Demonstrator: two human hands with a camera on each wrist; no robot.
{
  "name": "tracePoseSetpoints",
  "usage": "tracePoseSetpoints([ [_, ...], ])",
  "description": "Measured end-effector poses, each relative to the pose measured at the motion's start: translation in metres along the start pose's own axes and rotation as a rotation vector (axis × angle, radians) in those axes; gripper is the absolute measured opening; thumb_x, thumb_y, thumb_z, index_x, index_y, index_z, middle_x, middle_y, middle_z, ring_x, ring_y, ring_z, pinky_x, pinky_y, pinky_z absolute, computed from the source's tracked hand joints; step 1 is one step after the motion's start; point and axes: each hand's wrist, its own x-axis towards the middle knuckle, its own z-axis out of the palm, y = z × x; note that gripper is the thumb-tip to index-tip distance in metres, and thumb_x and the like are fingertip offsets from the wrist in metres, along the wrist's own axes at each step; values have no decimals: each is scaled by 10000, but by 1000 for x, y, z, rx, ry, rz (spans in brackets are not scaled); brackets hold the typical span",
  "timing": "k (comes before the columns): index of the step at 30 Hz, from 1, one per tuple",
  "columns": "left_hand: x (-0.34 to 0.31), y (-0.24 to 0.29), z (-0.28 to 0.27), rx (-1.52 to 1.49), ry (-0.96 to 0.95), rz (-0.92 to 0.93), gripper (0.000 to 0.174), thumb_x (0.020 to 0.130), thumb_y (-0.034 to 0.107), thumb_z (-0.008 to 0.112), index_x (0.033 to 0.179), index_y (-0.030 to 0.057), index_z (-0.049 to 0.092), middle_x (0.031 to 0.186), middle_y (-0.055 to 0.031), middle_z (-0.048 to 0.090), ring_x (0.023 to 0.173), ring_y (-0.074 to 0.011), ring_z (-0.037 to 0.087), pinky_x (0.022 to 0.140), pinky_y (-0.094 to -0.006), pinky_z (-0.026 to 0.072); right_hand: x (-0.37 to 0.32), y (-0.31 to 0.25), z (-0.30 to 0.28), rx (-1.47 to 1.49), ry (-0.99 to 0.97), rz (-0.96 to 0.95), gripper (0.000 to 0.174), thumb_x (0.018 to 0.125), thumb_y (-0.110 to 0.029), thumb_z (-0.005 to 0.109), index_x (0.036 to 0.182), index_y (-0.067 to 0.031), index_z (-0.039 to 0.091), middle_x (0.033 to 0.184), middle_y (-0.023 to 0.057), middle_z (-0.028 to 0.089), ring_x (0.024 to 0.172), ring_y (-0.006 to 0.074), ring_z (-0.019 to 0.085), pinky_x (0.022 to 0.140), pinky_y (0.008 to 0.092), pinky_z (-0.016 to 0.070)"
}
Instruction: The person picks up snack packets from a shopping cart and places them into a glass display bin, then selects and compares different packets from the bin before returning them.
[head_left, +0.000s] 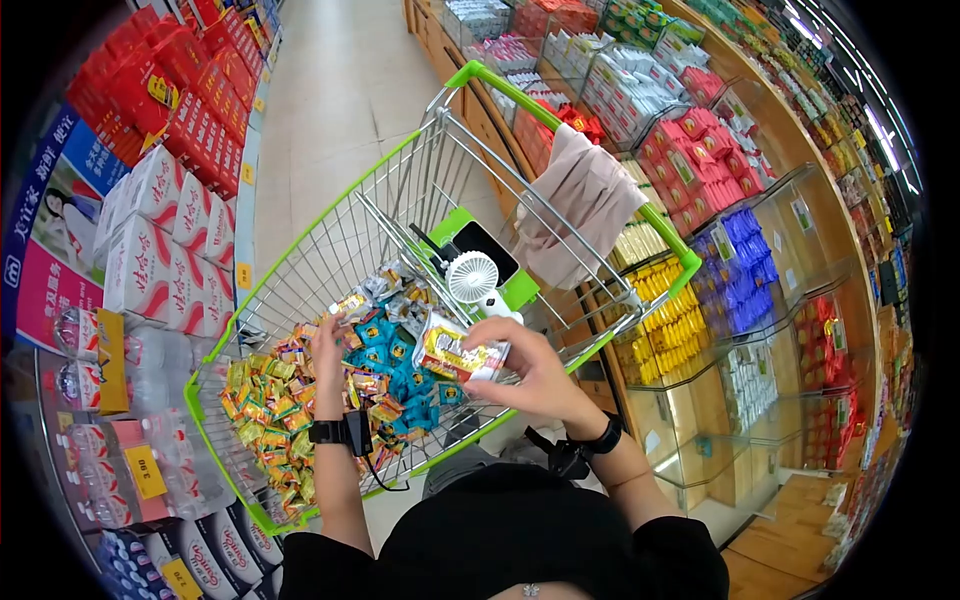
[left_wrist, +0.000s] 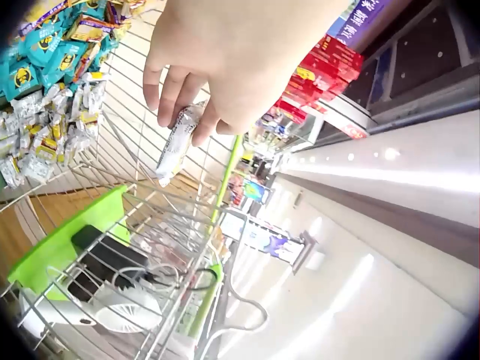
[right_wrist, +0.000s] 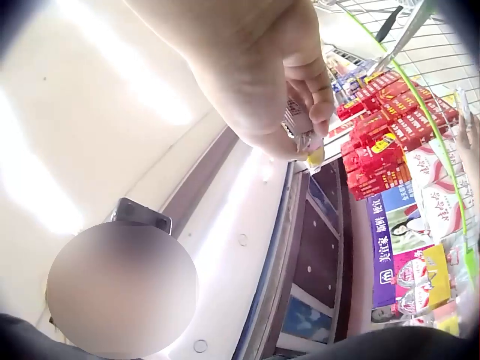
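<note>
My right hand (head_left: 532,372) pinches a white, yellow and red snack packet (head_left: 445,347) above the near right side of the shopping cart. In the right wrist view the curled fingers partly hide this packet (right_wrist: 298,120). Over the candy pile, my left hand (head_left: 326,355) holds a slim silver-white wrapped snack (left_wrist: 178,142) between thumb and fingers. Inside the cart lie orange-yellow packets (head_left: 270,405), teal packets (head_left: 375,338) and silver-white packets (left_wrist: 56,124), sorted roughly by colour.
The green-rimmed wire cart (head_left: 320,215) stands in a store aisle. Its child seat holds a white handheld fan (head_left: 472,277), and a pink cloth (head_left: 575,205) hangs over the handle. Candy bins (head_left: 690,260) line the right; drink cartons (head_left: 165,250) and red boxes (head_left: 200,100) stand left.
</note>
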Motion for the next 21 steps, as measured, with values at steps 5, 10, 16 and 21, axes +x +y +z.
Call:
tracePoseSetpoints([
  [5, -19, 30, 14, -71, -39, 170, 183, 870, 192, 471, 861, 29, 552, 869, -38, 563, 762, -121, 545, 658, -241, 428, -11, -17, -10, 6, 68, -58, 347, 712, 16, 631, 1027, -30, 493, 1025, 42, 491, 943, 101, 503, 775, 231, 454],
  [10, -47, 67, 45, -80, -137, 241, 109, 856, 170, 497, 799, 84, 464, 823, -9, 504, 759, -106, 504, 719, -256, 412, -26, -27, -21, -66, 107, -100, 353, 711, 8, 637, 1030, -36, 492, 1014, 36, 492, 919, 92, 506, 757, 219, 457],
  [16, -69, 90, 73, -113, -272, 278, 164, 821, 65, 520, 768, 110, 372, 795, 13, 435, 746, -76, 446, 700, -247, 399, -42, -40, -29, -67, 165, -99, 350, 710, 4, 641, 1025, -48, 498, 1008, 28, 490, 919, 88, 508, 750, 223, 462],
  [21, -86, 105, 90, -102, -317, 313, 175, 785, 33, 526, 833, 112, 378, 847, 12, 404, 734, -56, 428, 633, -190, 370, -53, -45, -35, -92, 200, -116, 350, 705, 18, 636, 1020, -42, 495, 1025, 30, 484, 932, 98, 509, 772, 235, 461],
])
